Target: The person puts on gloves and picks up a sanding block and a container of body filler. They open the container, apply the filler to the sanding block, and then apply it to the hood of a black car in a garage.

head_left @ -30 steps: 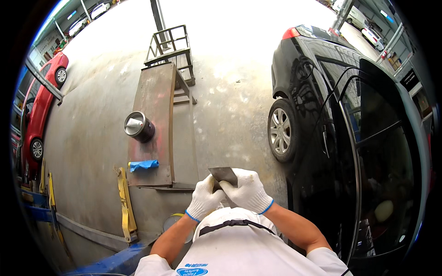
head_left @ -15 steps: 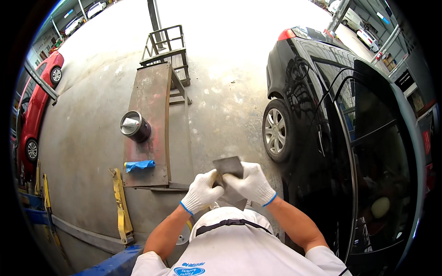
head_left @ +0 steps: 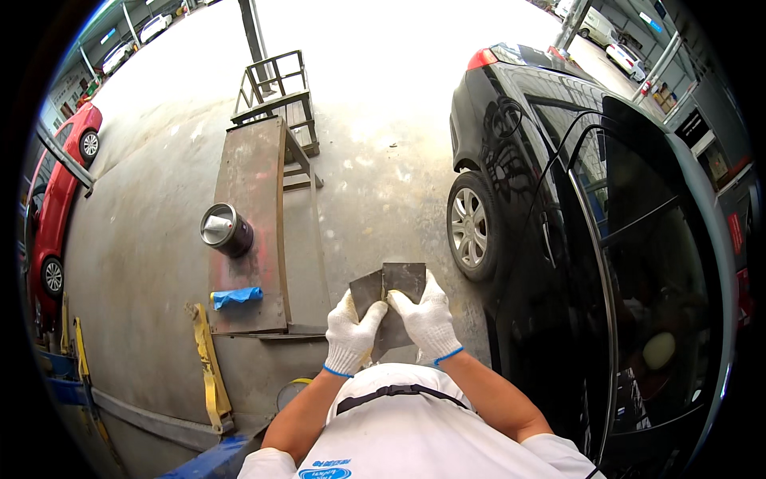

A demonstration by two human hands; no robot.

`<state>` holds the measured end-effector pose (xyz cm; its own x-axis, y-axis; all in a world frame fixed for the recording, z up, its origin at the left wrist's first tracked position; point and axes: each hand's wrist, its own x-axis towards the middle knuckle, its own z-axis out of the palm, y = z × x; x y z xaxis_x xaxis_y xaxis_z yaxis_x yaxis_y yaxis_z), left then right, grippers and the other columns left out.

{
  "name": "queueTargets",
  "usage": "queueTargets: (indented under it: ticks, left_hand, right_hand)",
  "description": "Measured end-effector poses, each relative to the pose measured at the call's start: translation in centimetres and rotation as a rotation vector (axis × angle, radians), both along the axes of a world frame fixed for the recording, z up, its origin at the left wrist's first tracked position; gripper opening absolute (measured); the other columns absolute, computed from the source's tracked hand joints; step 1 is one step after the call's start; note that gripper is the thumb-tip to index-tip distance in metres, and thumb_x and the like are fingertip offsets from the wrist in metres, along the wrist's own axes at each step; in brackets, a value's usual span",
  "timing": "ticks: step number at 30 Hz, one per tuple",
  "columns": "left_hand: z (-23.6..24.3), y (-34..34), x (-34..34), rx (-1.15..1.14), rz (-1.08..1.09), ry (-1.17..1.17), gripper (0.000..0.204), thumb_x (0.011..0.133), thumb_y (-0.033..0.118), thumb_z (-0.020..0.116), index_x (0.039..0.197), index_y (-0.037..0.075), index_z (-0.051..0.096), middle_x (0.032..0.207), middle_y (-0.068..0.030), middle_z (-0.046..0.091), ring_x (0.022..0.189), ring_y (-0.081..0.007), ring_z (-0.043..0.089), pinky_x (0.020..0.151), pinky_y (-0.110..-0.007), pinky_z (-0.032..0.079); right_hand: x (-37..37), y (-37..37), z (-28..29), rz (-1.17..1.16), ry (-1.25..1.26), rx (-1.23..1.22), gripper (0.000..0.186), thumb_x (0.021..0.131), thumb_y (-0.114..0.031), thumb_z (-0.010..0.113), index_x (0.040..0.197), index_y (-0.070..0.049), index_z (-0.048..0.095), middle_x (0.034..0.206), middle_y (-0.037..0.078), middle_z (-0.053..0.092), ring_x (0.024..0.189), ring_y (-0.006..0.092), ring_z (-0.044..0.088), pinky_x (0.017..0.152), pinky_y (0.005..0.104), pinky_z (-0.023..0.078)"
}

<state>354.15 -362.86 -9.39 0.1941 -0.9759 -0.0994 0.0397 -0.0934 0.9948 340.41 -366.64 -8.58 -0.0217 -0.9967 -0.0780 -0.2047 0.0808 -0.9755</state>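
Metal plate (head_left: 405, 279), dark and flat, pinched in white-gloved right hand (head_left: 425, 323), in front of white shirt (head_left: 415, 439). Second plate (head_left: 366, 292) in left hand (head_left: 349, 327), just beside first. Both hands curled closed, thumbs on top. Beyond, leftward: table (head_left: 254, 160) bearing dark can (head_left: 230, 233) and blue bundle (head_left: 237, 296). Rightward: black car (head_left: 550, 263).

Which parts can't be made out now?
In the head view:
Left hand and right hand: several fingers, hidden behind the flat metal plates.
Round container: partly hidden by left forearm.
Black car: front end, cut off by lower edge.
Red car: partly cut off by lens rim.
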Motion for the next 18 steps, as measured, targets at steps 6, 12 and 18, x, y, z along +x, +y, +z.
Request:
queueTargets:
  ticks: [6,12,18]
  left_hand:
    - [1.3,0.0,2.3,0.049,-0.368,-0.271,0.025,0.087,0.006,0.065,0.108,-0.007,0.065,0.096,-0.0075,0.071,0.088,-0.0102,0.060,0.081,-0.028,0.051]
    - [-0.2,-1.0,3.5,0.295,-0.570,0.018,0.030,0.083,0.005,0.062,0.110,-0.008,0.065,0.096,-0.0038,0.067,0.087,-0.0106,0.058,0.080,-0.027,0.050]
    - [-0.8,-3.0,4.0,0.436,-0.634,0.226,0.028,0.085,0.008,0.066,0.110,-0.005,0.068,0.098,-0.0043,0.069,0.085,-0.0114,0.064,0.077,-0.027,0.052]
  right_hand:
    - [-0.4,0.7,2.7,0.215,0.101,-0.117,0.019,0.083,-0.009,0.067,0.101,-0.002,0.070,0.087,0.019,0.071,0.080,0.0329,0.072,0.071,0.0387,0.056]
    - [-1.5,-0.3,3.9,0.475,0.044,-0.162,0.016,0.083,-0.009,0.066,0.095,0.000,0.068,0.086,0.021,0.070,0.078,0.0335,0.072,0.068,0.0390,0.054]
    - [-3.7,-2.8,2.0,0.506,0.074,0.026,0.029,0.081,-0.015,0.071,0.104,0.002,0.067,0.088,0.015,0.073,0.080,0.0198,0.069,0.074,0.0347,0.055]
